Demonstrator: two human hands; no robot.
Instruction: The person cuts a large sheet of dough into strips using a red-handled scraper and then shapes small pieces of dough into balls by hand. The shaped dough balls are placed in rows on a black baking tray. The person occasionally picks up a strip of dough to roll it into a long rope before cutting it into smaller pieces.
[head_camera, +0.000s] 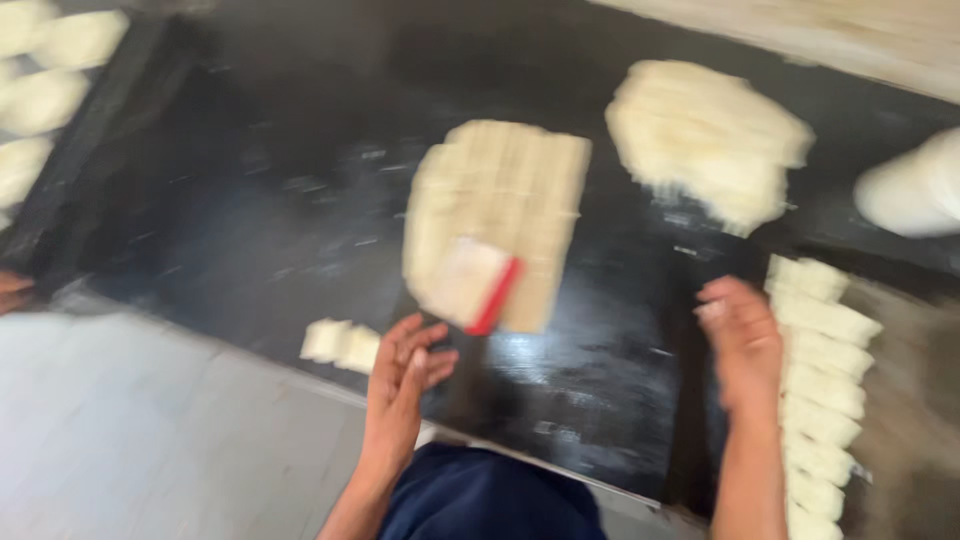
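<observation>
The head view is blurred by motion. My left hand (405, 375) hovers over the near edge of a black worktop (250, 230), fingers loosely apart, holding nothing. Just beyond it lies a scraper with a red handle (478, 285) on a flat rectangular sheet of scored dough (500, 210). Two small cut dough pieces (340, 344) lie left of that hand. My right hand (742, 335) is at the right with its fingers curled, touching or almost touching a row of cut dough pieces (820, 390); whether it grips one is unclear.
A second rough slab of dough (705, 135) lies at the back right, with a white lump (915, 185) at the right edge. Dough pieces on a dark tray (45, 90) sit at the far left. Someone's fingertips (12, 290) show at the left edge. Grey floor (150, 440) lies below.
</observation>
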